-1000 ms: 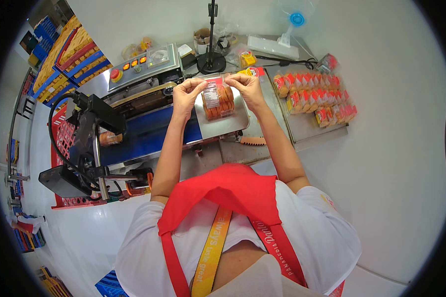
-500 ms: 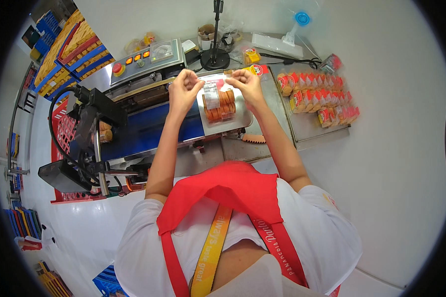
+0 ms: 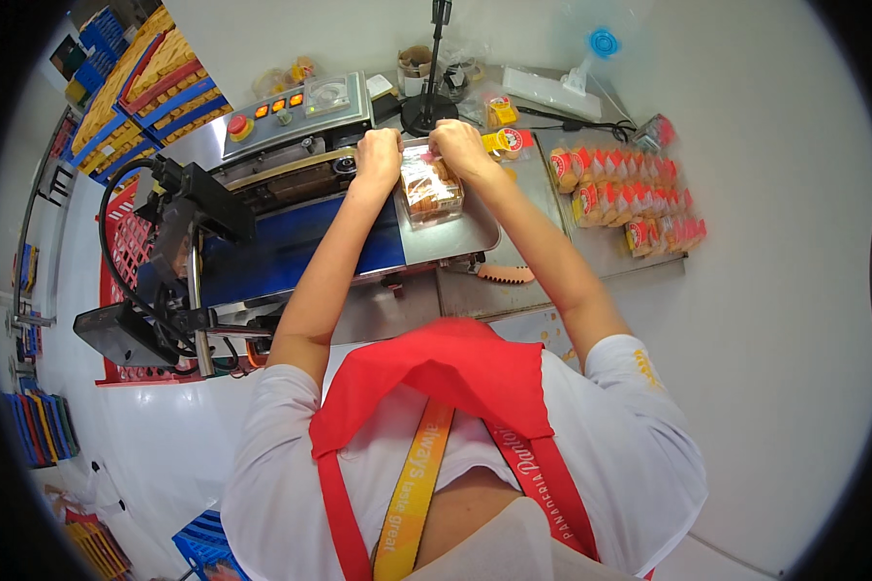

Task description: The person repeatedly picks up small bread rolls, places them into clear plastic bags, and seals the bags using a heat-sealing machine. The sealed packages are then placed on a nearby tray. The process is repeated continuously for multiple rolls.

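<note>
A clear, shiny plastic packet of stacked golden-brown baked slices point(image 3: 431, 189) lies on the silver metal plate point(image 3: 477, 225), glare whitening its film. The left hand point(image 3: 380, 155) and right hand point(image 3: 457, 148) are curled closed, gripping its upper corners; their fingertips are hidden. The flat blue conveyor belt point(image 3: 295, 247) meets the plate's left edge. Beyond its rounded right edge, grey metal surface point(image 3: 545, 242) stretches toward rows of red-and-yellow bagged bread point(image 3: 625, 198).

White short-sleeved shirt point(image 3: 273, 460), red cloth point(image 3: 436, 368), yellow strap point(image 3: 415, 489), red lettered strap point(image 3: 543, 481), small yellow sleeve mark point(image 3: 646, 366), perhaps print
</note>
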A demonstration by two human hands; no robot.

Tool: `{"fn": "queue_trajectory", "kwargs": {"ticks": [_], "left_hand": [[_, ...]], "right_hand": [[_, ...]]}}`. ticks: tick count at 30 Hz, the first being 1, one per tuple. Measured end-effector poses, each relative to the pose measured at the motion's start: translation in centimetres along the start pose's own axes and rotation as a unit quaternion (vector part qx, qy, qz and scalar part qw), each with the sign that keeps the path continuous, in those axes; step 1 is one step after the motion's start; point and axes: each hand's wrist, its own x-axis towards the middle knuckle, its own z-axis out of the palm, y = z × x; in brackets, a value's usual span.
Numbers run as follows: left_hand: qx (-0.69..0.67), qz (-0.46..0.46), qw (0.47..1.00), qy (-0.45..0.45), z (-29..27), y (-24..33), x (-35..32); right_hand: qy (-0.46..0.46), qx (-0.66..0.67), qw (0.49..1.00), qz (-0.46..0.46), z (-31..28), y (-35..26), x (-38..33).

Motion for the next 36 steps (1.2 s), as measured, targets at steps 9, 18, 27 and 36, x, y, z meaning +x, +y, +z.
{"fn": "queue_trajectory", "kwargs": {"ticks": [9,18,27,36], "left_hand": [[-0.069,0.053,0.996,-0.025,-0.8,-0.9,-0.8],[-0.301,-0.103,0.945,-0.072,-8.5,-0.1,-10.7],[-0.286,-0.133,0.947,-0.056,-7.8,-4.3,-11.6],[-0.118,-0.095,0.988,-0.006,-10.3,-4.9,-12.1]], "right_hand": [[-0.156,-0.017,0.987,0.035,-1.9,-5.4,-1.3],[-0.073,0.026,0.995,0.060,1.7,-10.6,0.2],[0.139,0.096,0.984,0.046,-0.6,-1.8,-3.0],[-0.054,-0.282,0.904,0.316,-7.7,15.8,-21.8]]}}
